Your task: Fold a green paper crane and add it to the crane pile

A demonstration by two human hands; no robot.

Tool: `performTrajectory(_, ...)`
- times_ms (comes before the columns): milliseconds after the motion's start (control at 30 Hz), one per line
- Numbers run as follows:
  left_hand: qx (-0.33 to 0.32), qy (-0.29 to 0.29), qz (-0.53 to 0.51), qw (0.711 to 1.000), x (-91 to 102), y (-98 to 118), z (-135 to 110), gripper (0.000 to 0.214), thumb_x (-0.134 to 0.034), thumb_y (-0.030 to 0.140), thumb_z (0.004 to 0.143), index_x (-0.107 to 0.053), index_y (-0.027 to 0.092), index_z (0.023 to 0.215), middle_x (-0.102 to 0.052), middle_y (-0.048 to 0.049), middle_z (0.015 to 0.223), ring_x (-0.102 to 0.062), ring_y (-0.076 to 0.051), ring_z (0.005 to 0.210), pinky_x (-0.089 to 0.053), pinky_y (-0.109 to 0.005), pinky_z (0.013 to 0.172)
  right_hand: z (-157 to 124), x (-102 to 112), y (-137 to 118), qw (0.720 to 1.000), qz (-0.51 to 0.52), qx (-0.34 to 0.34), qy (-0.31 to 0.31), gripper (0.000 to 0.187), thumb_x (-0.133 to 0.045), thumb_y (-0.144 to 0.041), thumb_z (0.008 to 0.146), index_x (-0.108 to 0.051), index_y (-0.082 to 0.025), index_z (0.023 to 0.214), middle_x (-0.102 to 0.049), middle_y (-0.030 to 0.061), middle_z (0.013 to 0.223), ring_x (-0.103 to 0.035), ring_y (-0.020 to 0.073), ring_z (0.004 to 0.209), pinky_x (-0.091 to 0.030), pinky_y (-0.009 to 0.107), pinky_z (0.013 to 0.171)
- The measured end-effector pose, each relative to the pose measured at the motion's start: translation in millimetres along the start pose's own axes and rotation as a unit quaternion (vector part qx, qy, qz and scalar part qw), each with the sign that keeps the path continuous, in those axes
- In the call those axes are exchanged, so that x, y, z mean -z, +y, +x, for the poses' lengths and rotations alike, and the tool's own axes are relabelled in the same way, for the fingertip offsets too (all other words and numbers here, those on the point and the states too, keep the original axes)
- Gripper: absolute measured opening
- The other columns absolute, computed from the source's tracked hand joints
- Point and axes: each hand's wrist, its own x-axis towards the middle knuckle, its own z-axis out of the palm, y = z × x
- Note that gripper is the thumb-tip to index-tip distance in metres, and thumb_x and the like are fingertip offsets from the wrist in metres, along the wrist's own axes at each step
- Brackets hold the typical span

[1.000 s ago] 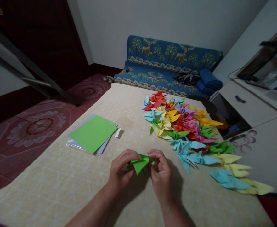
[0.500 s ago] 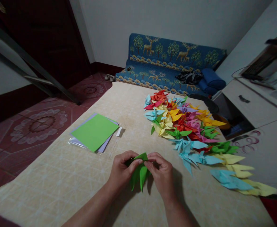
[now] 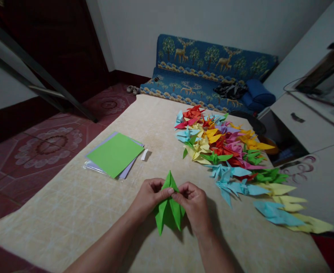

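Note:
A half-folded green paper shape stands upright between both hands, with one point up and two points hanging down. My left hand pinches its left side with thumb and fingers. My right hand pinches its right side, thumb tip meeting the left thumb at the shape's middle. Both hands hover just above the cream tablecloth. To the right lies a heap of folded paper cranes in many colours.
A stack of square sheets with a green one on top lies at the left, a small white slip beside it. Beyond the table sit a blue patterned sofa and, at the right, white cabinets. Red tiled floor lies left.
The green paper was turned in my hands from lying sideways to standing upright and has opened out, now with a point rising above my thumbs. My hands stayed together.

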Motion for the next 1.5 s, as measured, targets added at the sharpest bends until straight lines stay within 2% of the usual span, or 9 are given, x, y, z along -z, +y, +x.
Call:
performTrajectory(133, 0.016, 0.009, 0.017, 1.000, -2.5, 0.8, -1.1, 0.033, -0.080, 0.040, 0.066, -0.067, 0.010, 0.066, -0.062, -0.0009, 0.056, -0.051, -0.009, 0.047, -0.037, -0.018, 0.045, -0.3, -0.8, 1.3, 1.000, -0.024, 0.000, 0.006, 0.024, -0.076, -0.035, 0.070, -0.063, -0.015, 0.066, -0.058, -0.0013, 0.059, -0.052, 0.0111, 0.055, -0.041, 0.020, 0.051)
performTrajectory(267, -0.066, 0.127, 0.051, 0.988, -5.2, -3.9, -0.2, 0.033, -0.076, 0.041, 0.071, -0.064, 0.011, 0.064, -0.057, 0.0018, 0.054, -0.048, -0.008, 0.049, -0.036, -0.018, 0.045, -2.3, -6.1, 3.9, 0.999, -0.002, 0.032, 0.042, 0.032, -0.067, -0.047, 0.079, -0.062, -0.017, 0.088, -0.063, 0.0026, 0.073, -0.058, 0.0142, 0.064, -0.046, 0.021, 0.054)
performTrajectory(467, -0.175, 0.264, 0.065, 0.946, -8.6, -5.0, 2.4, 0.027, -0.070, 0.037, 0.078, -0.061, 0.014, 0.068, -0.055, 0.0026, 0.060, -0.048, -0.010, 0.056, -0.040, -0.019, 0.051, -14.2, -27.6, 11.8, 0.994, 0.019, 0.104, 0.011, 0.086, -0.079, -0.051, 0.065, -0.035, -0.021, 0.133, -0.054, 0.0171, 0.128, -0.064, 0.0268, 0.104, -0.056, 0.033, 0.079)
performTrajectory(600, -0.173, 0.266, 0.041, 0.947, -10.6, -2.7, 4.1, 0.026, -0.071, 0.036, 0.076, -0.061, 0.013, 0.071, -0.057, 0.0019, 0.063, -0.050, -0.010, 0.059, -0.043, -0.020, 0.054, -14.8, -33.7, 13.7, 0.997, 0.013, 0.063, 0.049, 0.077, -0.076, -0.033, 0.070, -0.034, -0.020, 0.134, -0.064, 0.0145, 0.110, -0.069, 0.0260, 0.091, -0.059, 0.034, 0.072)
performTrajectory(933, -0.053, 0.153, 0.099, 0.982, 9.2, 0.8, -14.1, 0.033, -0.075, 0.034, 0.068, -0.047, 0.020, 0.079, -0.056, 0.0061, 0.058, -0.053, -0.012, 0.048, -0.041, -0.020, 0.044, 8.9, 4.2, 8.2, 0.993, 0.050, 0.051, 0.098, 0.060, -0.073, -0.028, 0.070, -0.044, -0.018, 0.121, -0.063, -0.0008, 0.074, -0.064, 0.0160, 0.066, -0.052, 0.026, 0.059)
performTrajectory(1033, -0.092, 0.170, 0.279, 0.941, 12.5, -3.5, -23.8, 0.025, -0.069, 0.029, 0.074, -0.050, 0.020, 0.087, -0.058, 0.0058, 0.055, -0.053, -0.013, 0.047, -0.036, -0.021, 0.047, 8.4, 0.5, 10.4, 0.992, -0.042, 0.062, 0.098, 0.051, -0.071, -0.025, 0.070, -0.048, -0.018, 0.116, -0.061, -0.0018, 0.071, -0.060, 0.0146, 0.061, -0.049, 0.024, 0.055)
performTrajectory(1267, -0.196, 0.214, 0.598, 0.747, 17.3, -6.2, -28.4, 0.022, -0.068, 0.025, 0.077, -0.062, 0.020, 0.098, -0.068, -0.0084, 0.095, -0.061, -0.026, 0.086, -0.043, -0.032, 0.063, 11.4, -1.4, 28.4, 0.958, -0.233, 0.128, 0.109, 0.041, -0.062, -0.019, 0.074, -0.054, -0.023, 0.113, -0.060, -0.0027, 0.072, -0.060, 0.0158, 0.061, -0.048, 0.026, 0.056)
performTrajectory(1400, -0.334, 0.142, 0.613, 0.702, 20.2, -10.9, -24.3, 0.021, -0.060, 0.013, 0.083, -0.068, 0.020, 0.101, -0.067, -0.0098, 0.111, -0.056, -0.028, 0.101, -0.045, -0.042, 0.082, 12.9, 2.1, 30.7, 0.934, -0.300, 0.151, 0.122, 0.035, -0.062, -0.019, 0.074, -0.056, -0.024, 0.108, -0.061, -0.0034, 0.067, -0.059, 0.0160, 0.057, -0.045, 0.025, 0.053)
performTrajectory(1500, -0.356, 0.073, 0.609, 0.705, 19.2, -15.3, -23.2, 0.027, -0.055, 0.007, 0.085, -0.069, 0.016, 0.105, -0.070, -0.0096, 0.109, -0.058, -0.027, 0.098, -0.047, -0.040, 0.079, 9.7, 2.8, 25.6, 0.911, -0.359, 0.151, 0.135, 0.032, -0.064, -0.019, 0.074, -0.058, -0.024, 0.105, -0.063, -0.0034, 0.066, -0.058, 0.0160, 0.057, -0.043, 0.025, 0.053)
